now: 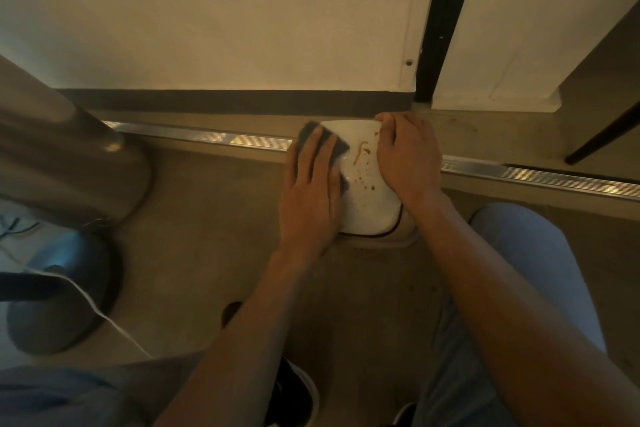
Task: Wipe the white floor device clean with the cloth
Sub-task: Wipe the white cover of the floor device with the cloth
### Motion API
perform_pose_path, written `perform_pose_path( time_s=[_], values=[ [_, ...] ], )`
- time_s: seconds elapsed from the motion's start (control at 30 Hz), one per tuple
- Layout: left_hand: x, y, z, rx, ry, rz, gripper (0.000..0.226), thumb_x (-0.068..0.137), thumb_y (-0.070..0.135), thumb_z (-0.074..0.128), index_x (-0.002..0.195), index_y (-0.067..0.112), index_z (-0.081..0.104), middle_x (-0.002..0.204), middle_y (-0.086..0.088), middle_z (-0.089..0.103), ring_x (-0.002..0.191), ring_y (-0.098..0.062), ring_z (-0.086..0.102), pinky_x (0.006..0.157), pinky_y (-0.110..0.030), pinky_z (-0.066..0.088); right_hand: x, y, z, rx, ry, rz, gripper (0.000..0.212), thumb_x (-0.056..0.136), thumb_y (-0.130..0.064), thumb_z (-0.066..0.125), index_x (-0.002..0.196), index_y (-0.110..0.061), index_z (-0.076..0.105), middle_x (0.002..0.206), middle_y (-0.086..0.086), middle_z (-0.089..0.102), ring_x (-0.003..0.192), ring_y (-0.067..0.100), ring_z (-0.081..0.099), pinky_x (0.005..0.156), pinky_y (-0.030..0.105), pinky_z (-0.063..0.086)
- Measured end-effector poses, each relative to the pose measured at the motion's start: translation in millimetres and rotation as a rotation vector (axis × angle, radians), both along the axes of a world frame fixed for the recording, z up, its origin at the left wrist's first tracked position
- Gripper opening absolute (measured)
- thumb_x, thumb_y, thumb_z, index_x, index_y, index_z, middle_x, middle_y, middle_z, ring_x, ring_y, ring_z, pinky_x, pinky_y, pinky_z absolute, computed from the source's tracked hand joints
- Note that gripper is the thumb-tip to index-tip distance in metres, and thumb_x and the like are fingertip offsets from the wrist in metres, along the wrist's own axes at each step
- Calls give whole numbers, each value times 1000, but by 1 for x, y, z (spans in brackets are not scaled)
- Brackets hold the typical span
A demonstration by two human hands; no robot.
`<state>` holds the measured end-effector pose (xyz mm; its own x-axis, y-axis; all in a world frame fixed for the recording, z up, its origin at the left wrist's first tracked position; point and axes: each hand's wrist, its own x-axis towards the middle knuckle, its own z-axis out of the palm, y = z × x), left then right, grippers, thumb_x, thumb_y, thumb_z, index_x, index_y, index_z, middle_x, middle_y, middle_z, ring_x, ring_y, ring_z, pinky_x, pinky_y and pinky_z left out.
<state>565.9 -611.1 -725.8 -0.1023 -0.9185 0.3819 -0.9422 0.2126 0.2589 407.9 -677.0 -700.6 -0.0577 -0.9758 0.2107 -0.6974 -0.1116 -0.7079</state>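
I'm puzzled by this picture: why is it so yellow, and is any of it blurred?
Head view: dim, warm light tints everything yellow-brown; the metal floor strip catches glare; the grey stand at left is smeared by blur; the hands, cloth and stained white device are fairly sharp; straight edges bend from the wide lens.

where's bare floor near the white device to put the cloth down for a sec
Bare brown floor lies left of the left hand, between the silver metal threshold strip and the grey round stool base. It is crowded at the stained white floor device: the dark grey cloth and right hand cover it.
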Motion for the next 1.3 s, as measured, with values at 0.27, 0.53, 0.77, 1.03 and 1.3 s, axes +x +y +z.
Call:
perform_pose_path(
  time_s=[0.27, 0.53, 0.77, 1.03, 1.3],
  values=[
    [2, -10, 11, -21, 110, -9, 39, 105, 17, 43, 142, 7, 50, 153, -14, 41, 146, -24, 31, 121, -42, 25, 0, 0, 0, -7, 33, 7, 30, 105, -22, 37, 114, -14, 65, 109, 6, 64, 100, 14, 50, 85, 24, 35],
    [-4, -64, 32, 100, 73, 0, 44, 102, 31, 30, 130, 13, 60, 137, -7, 58, 130, -23, 49, 113, -39, 35, 2, 0, 2, -27, 19, -18, 30, 105, -21, 37, 111, -12, 66, 105, 8, 65, 95, 14, 50, 82, 24, 35],
    [4, 31, -25, 52, -56, -25, 50, 109, 29, 33, 152, 4, 34, 162, -16, 25, 152, -34, 15, 122, -53, 20, 0, -4, -5, -34, 37, -2, 32, 106, -24, 36, 113, -14, 66, 109, 6, 66, 102, 19, 56, 86, 24, 37],
    [5, -93, 41, 262, 50, -119, 38, 104, 29, 35, 125, 18, 65, 129, -3, 63, 122, -24, 54, 110, -38, 37, 2, -1, 2, -7, 39, -4, 31, 105, -22, 36, 107, -11, 65, 103, 8, 64, 93, 13, 49, 83, 23, 34],
    [17, -30, 21, -11, 52, -238, 35, 105, 15, 44, 137, 11, 57, 146, -5, 51, 138, -21, 40, 121, -40, 26, 1, 0, -1, -31, 26, -2, 30, 105, -20, 37, 108, -12, 66, 100, 7, 65, 93, 16, 53, 84, 23, 34]
  ],
)
